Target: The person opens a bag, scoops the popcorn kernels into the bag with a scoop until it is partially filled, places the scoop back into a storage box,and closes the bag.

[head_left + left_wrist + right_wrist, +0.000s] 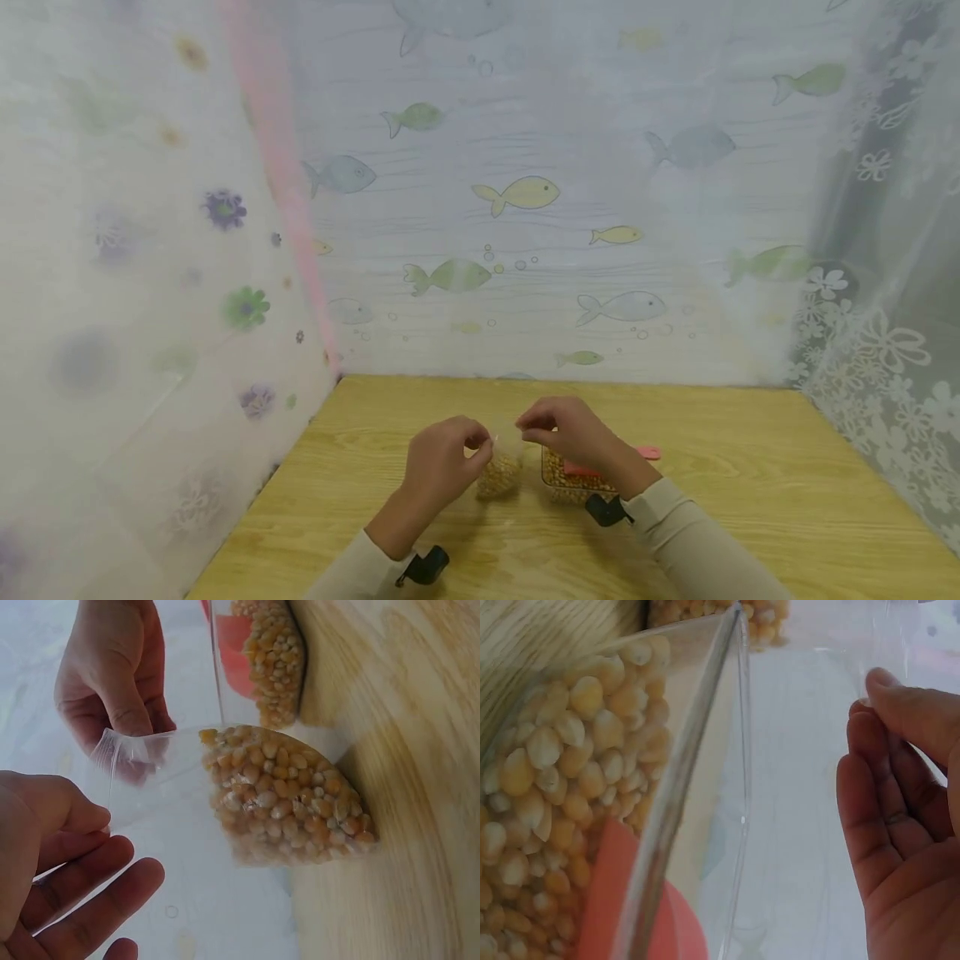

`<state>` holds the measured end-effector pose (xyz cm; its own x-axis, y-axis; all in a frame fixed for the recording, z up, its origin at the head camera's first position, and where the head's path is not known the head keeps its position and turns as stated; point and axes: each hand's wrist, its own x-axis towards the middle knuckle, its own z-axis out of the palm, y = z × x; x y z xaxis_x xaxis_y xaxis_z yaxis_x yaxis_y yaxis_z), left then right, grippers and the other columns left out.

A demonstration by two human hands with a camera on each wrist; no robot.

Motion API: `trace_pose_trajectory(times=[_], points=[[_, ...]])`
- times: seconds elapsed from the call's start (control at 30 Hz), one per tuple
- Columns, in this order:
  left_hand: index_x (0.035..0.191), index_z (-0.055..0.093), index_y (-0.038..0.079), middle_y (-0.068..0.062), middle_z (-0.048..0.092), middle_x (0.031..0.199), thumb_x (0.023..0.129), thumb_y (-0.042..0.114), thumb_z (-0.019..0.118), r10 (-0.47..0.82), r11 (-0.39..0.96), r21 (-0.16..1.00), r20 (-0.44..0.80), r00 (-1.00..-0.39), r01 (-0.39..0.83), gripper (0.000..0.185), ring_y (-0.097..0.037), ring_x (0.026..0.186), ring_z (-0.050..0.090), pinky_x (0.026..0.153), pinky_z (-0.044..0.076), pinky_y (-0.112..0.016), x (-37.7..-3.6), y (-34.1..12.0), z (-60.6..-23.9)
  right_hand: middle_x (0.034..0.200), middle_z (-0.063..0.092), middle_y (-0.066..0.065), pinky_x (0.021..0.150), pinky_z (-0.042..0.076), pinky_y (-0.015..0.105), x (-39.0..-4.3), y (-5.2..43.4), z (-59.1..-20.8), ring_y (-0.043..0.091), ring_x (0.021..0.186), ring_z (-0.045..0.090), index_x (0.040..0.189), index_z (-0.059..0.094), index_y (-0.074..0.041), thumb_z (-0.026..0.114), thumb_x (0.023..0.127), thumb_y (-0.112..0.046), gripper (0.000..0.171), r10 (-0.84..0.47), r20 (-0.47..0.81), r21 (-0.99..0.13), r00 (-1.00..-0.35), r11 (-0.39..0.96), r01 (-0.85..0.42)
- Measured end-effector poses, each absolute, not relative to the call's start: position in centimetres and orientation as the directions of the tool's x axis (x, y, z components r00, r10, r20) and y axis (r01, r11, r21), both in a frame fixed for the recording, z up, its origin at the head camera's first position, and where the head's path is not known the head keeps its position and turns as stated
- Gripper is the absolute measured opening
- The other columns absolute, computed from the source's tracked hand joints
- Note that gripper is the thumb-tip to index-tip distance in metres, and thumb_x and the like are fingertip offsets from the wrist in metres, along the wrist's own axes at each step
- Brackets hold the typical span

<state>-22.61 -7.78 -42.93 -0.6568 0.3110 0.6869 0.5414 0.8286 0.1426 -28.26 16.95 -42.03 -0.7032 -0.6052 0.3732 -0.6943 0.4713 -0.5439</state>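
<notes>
A clear plastic zip bag (169, 761), its lower part filled with yellow corn kernels (281, 795), stands on the table between the hands. My left hand (446, 458) pinches one top corner between thumb and index finger, the other fingers spread loosely in the left wrist view. At the opposite top corner, my right hand (573, 429) pinches the bag's edge with thumb and index finger (862, 739). The bag's upper part is stretched between them. Beneath my right forearm sits a clear box (682, 750) of corn kernels, partly hidden, with a pink scoop (648, 452) lying in it.
The wooden table (750, 467) runs back to a curtain (525, 317) printed with fish. Flower-printed sheets hang along the left and right sides. A dark camera mount is worn at each wrist.
</notes>
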Motion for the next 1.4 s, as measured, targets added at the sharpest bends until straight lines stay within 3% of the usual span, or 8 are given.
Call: trace_pose_trajectory(times=[0.2, 0.4, 0.6, 0.77, 0.97, 1.07, 1.27, 1.4], points=[[0.087, 0.077, 0.025, 0.011, 0.073, 0.083, 0.091, 0.025, 0.081, 0.305, 0.834, 0.145, 0.684, -0.663, 0.533, 0.006, -0.006, 0.071, 0.070, 0.056, 0.052, -0.021, -22.7, -8.6, -41.8, 0.099, 0.075, -0.009, 0.075, 0.057, 0.023, -28.0, 17.0, -41.0, 0.002, 0.085, 0.067, 0.105, 0.080, -0.022, 0.075, 0.097, -0.016, 0.011, -0.600, 0.418, -0.465, -0.682, 0.504, -0.728], [0.090, 0.076, 0.026, 0.012, 0.074, 0.087, 0.092, 0.025, 0.081, 0.269, 0.827, 0.243, 0.620, -0.737, 0.506, 0.005, -0.006, 0.078, 0.071, 0.065, 0.056, -0.026, -22.7, -9.8, -40.4, 0.096, 0.074, -0.009, 0.073, 0.057, 0.023, -27.2, 17.5, -39.6, -0.001, 0.081, 0.065, 0.104, 0.078, -0.022, 0.074, 0.098, -0.015, 0.010, -0.612, 0.472, -0.425, -0.635, 0.473, -0.772], [0.092, 0.075, 0.027, 0.017, 0.071, 0.086, 0.095, 0.023, 0.078, 0.307, 0.710, 0.437, 0.513, -0.801, 0.552, 0.006, -0.002, 0.079, 0.066, 0.073, 0.057, -0.029, -22.1, -10.6, -39.4, 0.094, 0.072, -0.012, 0.071, 0.057, 0.024, -25.4, 18.0, -38.6, -0.001, 0.079, 0.064, 0.102, 0.077, -0.025, 0.073, 0.098, -0.017, 0.009, -0.603, 0.459, -0.499, -0.653, 0.433, -0.751], [0.096, 0.076, 0.022, 0.018, 0.070, 0.088, 0.099, 0.023, 0.074, 0.389, 0.665, 0.487, 0.421, -0.819, 0.566, 0.004, 0.001, 0.082, 0.066, 0.076, 0.057, -0.029, -21.9, -11.1, -40.2, 0.094, 0.073, -0.010, 0.071, 0.057, 0.025, -24.1, 18.3, -39.1, 0.001, 0.079, 0.066, 0.103, 0.076, -0.025, 0.072, 0.100, -0.017, 0.009, -0.617, 0.375, -0.570, -0.692, 0.436, -0.697], [0.098, 0.077, 0.024, 0.019, 0.071, 0.093, 0.099, 0.026, 0.073, 0.406, 0.642, 0.504, 0.416, -0.814, 0.578, 0.004, 0.001, 0.086, 0.067, 0.080, 0.058, -0.032, -21.8, -11.1, -40.6, 0.093, 0.071, -0.011, 0.069, 0.057, 0.025, -23.3, 18.3, -39.6, 0.003, 0.078, 0.066, 0.103, 0.075, -0.026, 0.072, 0.099, -0.017, 0.010, -0.597, 0.373, -0.591, -0.710, 0.437, -0.678], [0.098, 0.077, 0.026, 0.020, 0.071, 0.093, 0.099, 0.026, 0.074, 0.426, 0.628, 0.498, 0.423, -0.800, 0.598, 0.003, 0.001, 0.086, 0.067, 0.081, 0.058, -0.032, -21.8, -11.0, -40.4, 0.100, 0.070, -0.012, 0.071, 0.057, 0.028, -23.3, 18.1, -39.9, 0.005, 0.084, 0.065, 0.109, 0.074, -0.025, 0.074, 0.099, -0.026, 0.010, -0.604, 0.367, -0.588, -0.708, 0.439, -0.679], [0.099, 0.078, 0.021, 0.017, 0.073, 0.095, 0.099, 0.024, 0.074, 0.468, 0.602, 0.473, 0.444, -0.764, 0.644, 0.005, 0.000, 0.088, 0.069, 0.079, 0.058, -0.029, -22.0, -10.8, -40.4, 0.123, 0.066, -0.009, 0.087, 0.058, 0.043, -23.0, 16.1, -40.2, 0.016, 0.106, 0.065, 0.130, 0.068, -0.022, 0.077, 0.093, -0.047, 0.045, -0.611, 0.333, -0.557, -0.718, 0.487, -0.673], [0.099, 0.077, 0.022, 0.017, 0.073, 0.095, 0.099, 0.022, 0.074, 0.473, 0.596, 0.469, 0.451, -0.756, 0.652, 0.004, 0.000, 0.087, 0.069, 0.078, 0.058, -0.029, -22.0, -10.7, -40.4, 0.118, 0.069, -0.008, 0.088, 0.058, 0.039, -23.0, 14.8, -40.6, 0.012, 0.101, 0.065, 0.124, 0.071, -0.023, 0.076, 0.095, -0.043, 0.035, -0.614, 0.363, -0.522, -0.701, 0.489, -0.699]])
